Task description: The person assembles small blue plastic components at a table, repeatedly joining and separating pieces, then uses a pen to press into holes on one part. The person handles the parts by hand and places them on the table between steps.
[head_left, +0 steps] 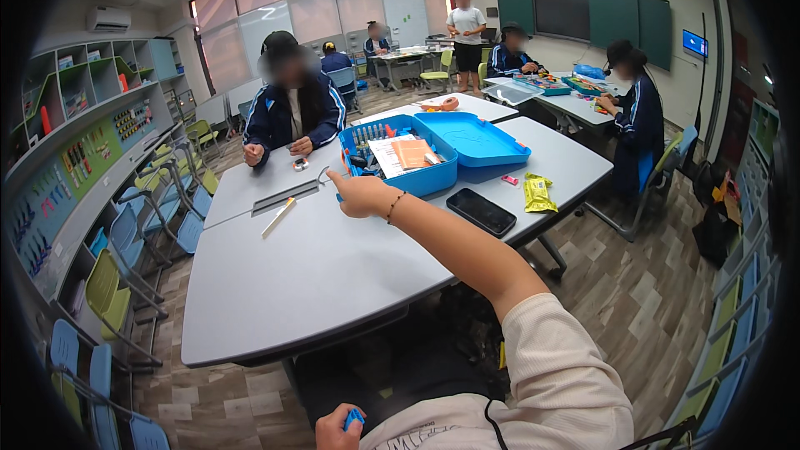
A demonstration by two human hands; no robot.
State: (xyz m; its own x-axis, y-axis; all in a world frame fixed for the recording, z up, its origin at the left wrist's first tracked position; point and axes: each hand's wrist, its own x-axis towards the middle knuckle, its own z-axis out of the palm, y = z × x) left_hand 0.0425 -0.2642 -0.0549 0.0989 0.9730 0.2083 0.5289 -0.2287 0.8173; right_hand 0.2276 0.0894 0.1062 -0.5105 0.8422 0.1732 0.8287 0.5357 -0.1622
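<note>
Left fingers [337, 412] grip a blue piece [354, 417] at six o'clock.
Right hand [365, 197] near the box's [432, 181] seven o'clock; its grip, cannot tell.

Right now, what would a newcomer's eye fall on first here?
Probably the bright blue box, open on the grey table beyond the outstretched right forearm, its lid to the right. Next, the right hand near the box's left end, and the black phone and yellow packet right of that forearm. At the bottom, the left hand holds a small blue piece.
</note>
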